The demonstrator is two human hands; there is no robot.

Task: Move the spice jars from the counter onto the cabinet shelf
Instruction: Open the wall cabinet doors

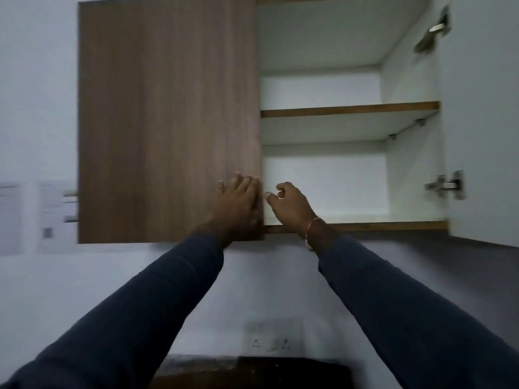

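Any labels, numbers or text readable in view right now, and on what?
None can be read.
Papers on the wall: printed lines and a square code, too blurred to read.
Wall socket: no legible marking.
Cabinet door: plain woodgrain, no text.

Wall cabinet: white interior, wood-grain front. Left door looks closed, fills 11 o'clock of view. Right door swung wide open at 3 o'clock, white inner face showing. Middle shelf: white board, brown front edge, level, at 1 o'clock. Bottom shelf: same brown edge, at 6 o'clock from middle shelf.
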